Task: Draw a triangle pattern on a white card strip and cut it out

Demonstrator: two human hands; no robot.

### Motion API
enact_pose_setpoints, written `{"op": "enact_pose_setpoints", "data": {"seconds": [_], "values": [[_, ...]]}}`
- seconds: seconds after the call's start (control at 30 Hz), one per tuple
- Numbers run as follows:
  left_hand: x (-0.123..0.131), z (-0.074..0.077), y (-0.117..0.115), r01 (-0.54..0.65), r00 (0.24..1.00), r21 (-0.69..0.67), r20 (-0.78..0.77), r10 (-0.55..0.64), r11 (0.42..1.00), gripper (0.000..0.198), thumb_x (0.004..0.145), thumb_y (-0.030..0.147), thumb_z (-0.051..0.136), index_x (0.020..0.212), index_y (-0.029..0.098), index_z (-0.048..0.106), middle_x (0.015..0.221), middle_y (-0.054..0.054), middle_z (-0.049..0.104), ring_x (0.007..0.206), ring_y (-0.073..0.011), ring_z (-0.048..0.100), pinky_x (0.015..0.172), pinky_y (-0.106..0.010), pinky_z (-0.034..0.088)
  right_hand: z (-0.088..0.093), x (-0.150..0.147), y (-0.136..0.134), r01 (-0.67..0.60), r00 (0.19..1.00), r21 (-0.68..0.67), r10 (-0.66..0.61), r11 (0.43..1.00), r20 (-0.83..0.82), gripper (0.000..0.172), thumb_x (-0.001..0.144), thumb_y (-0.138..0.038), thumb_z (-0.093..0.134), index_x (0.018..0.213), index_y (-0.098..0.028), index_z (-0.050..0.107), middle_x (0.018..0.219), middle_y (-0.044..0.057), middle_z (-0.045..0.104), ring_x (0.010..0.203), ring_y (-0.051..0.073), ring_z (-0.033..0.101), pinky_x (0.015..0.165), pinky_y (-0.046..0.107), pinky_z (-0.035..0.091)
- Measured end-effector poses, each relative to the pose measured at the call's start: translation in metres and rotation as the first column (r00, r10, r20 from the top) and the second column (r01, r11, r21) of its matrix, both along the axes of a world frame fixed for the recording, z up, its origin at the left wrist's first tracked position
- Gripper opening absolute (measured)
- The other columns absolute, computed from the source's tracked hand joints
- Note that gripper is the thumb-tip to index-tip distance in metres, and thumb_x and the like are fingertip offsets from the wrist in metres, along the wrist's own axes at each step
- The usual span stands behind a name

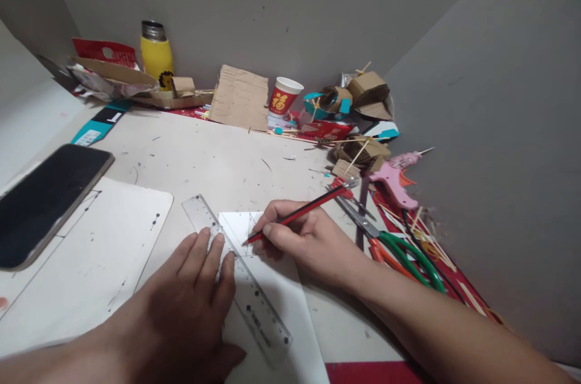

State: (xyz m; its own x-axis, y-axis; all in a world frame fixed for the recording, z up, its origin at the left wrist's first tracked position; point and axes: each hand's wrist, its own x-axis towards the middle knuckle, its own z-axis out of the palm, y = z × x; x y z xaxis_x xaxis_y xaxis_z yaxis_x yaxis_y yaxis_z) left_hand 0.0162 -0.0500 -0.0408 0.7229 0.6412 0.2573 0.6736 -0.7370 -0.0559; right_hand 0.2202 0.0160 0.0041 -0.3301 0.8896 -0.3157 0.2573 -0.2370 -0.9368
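Observation:
My left hand [190, 293] lies flat with its fingers stretched over a clear plastic ruler [256, 293], pressing it onto a white sheet of paper [290, 329]. The ruler lies slantwise across the sheet. Thin drawn lines show near the paper's far edge. In my right hand [304, 235], closed in a writing grip, is a red and black pencil [308, 205]. Its tip points down at the paper, just right of the ruler's edge; whether it touches cannot be made out. Part of the drawing is hidden under my right fingers.
To the left, a dark phone [54, 202] rests on a marked sheet [118, 238]. Green-handled scissors [403, 251] and a pink glue gun [393, 181] are at the right. Along the wall stand a yellow bottle [155, 60], cardboard [240, 96], a paper cup [284, 96] and scraps.

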Motion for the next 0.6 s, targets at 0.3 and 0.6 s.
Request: {"op": "enact_pose_setpoints", "data": {"seconds": [0.3,0.6], "values": [[0.001,0.009,0.004,-0.014,0.999,-0.078,0.039,0.017,0.997,0.084,0.071,0.074,0.067,0.120,0.006,0.072,0.130,-0.027,0.062,0.121,-0.0445,0.061,0.098,-0.052,0.048,-0.009,-0.006,0.001,0.097,0.992,0.072,-0.091,0.993,-0.085,0.018,0.080,-0.029,0.063,0.089,-0.015,0.067,0.080,0.006,0.071,0.064,0.014,0.061,0.056,0.027,0.050],[0.000,0.011,0.006,-0.026,0.999,-0.086,0.021,0.028,0.996,0.086,0.071,0.077,0.064,0.123,0.008,0.070,0.135,-0.026,0.059,0.125,-0.0432,0.057,0.101,-0.052,0.045,-0.012,-0.006,0.000,0.088,0.995,0.110,-0.081,0.990,-0.061,0.020,0.083,-0.030,0.061,0.093,-0.014,0.068,0.083,0.008,0.071,0.064,0.014,0.060,0.058,0.028,0.052]]}}
